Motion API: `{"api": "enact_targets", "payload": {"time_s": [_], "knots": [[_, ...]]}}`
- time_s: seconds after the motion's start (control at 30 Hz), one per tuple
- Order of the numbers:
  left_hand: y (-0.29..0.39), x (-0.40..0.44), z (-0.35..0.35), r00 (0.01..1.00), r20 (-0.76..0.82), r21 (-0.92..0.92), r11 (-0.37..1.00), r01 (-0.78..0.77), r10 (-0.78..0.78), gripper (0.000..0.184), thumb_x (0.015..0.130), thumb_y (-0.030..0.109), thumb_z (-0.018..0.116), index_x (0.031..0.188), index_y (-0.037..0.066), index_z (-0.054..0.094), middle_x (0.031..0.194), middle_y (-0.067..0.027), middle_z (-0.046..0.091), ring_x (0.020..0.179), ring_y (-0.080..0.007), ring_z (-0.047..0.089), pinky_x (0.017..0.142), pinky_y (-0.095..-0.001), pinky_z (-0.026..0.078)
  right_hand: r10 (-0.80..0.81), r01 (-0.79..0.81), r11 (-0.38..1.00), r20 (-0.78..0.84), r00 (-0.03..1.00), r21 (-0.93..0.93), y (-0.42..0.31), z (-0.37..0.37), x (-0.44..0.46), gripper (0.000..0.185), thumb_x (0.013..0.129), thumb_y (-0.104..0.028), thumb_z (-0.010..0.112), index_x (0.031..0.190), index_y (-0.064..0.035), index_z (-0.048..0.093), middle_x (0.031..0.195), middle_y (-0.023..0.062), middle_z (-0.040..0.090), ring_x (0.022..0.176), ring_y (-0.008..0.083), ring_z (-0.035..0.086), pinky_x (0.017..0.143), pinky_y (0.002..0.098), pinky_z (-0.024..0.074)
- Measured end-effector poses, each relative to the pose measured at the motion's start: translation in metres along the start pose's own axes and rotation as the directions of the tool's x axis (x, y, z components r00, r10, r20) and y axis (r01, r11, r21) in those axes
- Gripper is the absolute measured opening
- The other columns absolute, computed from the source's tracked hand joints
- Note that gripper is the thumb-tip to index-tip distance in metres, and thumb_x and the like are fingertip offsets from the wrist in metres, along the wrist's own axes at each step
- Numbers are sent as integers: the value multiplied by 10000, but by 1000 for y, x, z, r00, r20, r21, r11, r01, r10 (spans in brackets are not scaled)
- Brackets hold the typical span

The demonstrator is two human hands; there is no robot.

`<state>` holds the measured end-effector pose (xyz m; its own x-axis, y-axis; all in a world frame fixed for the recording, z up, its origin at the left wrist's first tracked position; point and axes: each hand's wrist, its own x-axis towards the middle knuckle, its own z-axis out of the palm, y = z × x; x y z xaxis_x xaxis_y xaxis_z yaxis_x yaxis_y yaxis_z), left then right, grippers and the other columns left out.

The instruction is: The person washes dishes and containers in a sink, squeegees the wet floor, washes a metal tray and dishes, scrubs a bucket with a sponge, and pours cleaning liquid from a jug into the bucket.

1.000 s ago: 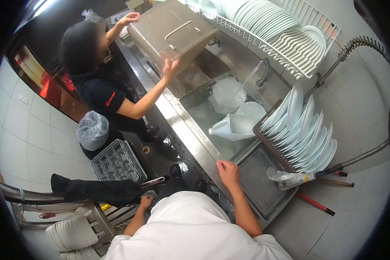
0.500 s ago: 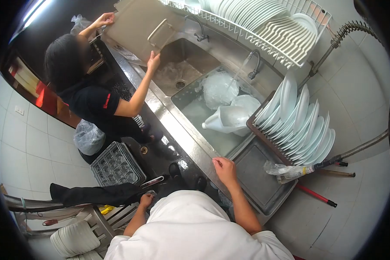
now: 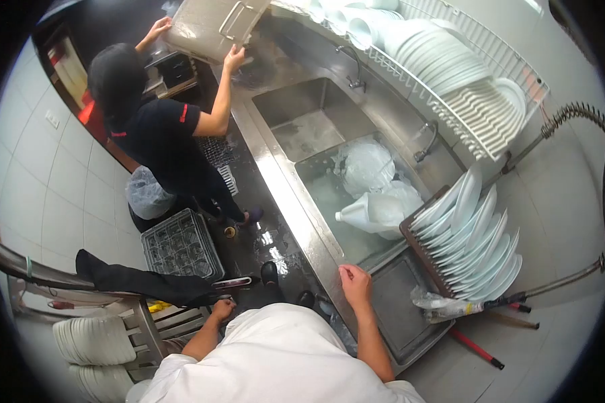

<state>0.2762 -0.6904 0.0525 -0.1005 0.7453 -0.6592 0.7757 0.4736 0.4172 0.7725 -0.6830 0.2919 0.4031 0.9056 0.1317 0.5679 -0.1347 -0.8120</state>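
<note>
My right hand, fingers curled, is at the sink counter's front edge, beside the dark tray; whatever it may hold is too small to make out. Low by my left side, my left hand is curled near the black cloth, its contents hidden. White dishes and a cut white jug lie in the water-filled right basin. White plates stand upright in a brown rack right of that basin.
A co-worker at the left holds a large lidded container. Above the basins hangs a wire dish rack. On the floor is a glass crate. Stacked plates sit lower left. A spray hose hangs right.
The co-worker has carried the container away from the basins, toward the far left end of the counter. The tap's stream no longer shows. My hands have barely moved.
</note>
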Motion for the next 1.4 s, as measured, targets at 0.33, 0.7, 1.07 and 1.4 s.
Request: {"api": "enact_targets", "payload": {"time_s": [0.33, 0.7, 1.07, 1.4], "knots": [[-10, 28, 0, 1000, -24, -106, 994, 17, -19, 223, 869, 288, 724, 922, 80, 783, 850, -137, 751, 806, -267, 720, 766, -414, 549, 117, -93, 975, -111, 987, 201, 19, 24, 29, 279, 912, -45, 684, 1184, 11, 670, 1083, 126, 707, 770, 194, 710, 685, 311, 555], [55, 140, -49, 979, 198, -542, 826, 154, -53, 127, 911, 107, 595, 883, 34, 695, 754, -63, 673, 615, -191, 647, 565, -350, 520, 492, -388, 741, -51, 869, 548, 8, 83, 122, 449, 953, -61, 655, 1375, 26, 528, 1343, 154, 610, 824, 214, 736, 683, 303, 571], [116, 258, -182, 993, 118, -626, 778, 55, 25, 177, 983, 191, 587, 906, 58, 674, 711, -47, 626, 533, -198, 608, 494, -347, 500, 618, -438, 730, -234, 750, 524, 13, 137, 168, 261, 973, -117, 647, 1203, 6, 656, 1080, 104, 698, 727, 176, 720, 622, 268, 546], [110, 322, -240, 912, 349, -612, 789, 48, 215, 136, 1007, 99, 559, 933, 2, 619, 821, -115, 638, 633, -218, 597, 561, -380, 526, 96, -486, 796, -718, 690, -361, -35, 69, 90, 170, 887, -96, 659, 1045, -52, 703, 1069, 140, 692, 1036, 362, 654, 866, 456, 524]]}}
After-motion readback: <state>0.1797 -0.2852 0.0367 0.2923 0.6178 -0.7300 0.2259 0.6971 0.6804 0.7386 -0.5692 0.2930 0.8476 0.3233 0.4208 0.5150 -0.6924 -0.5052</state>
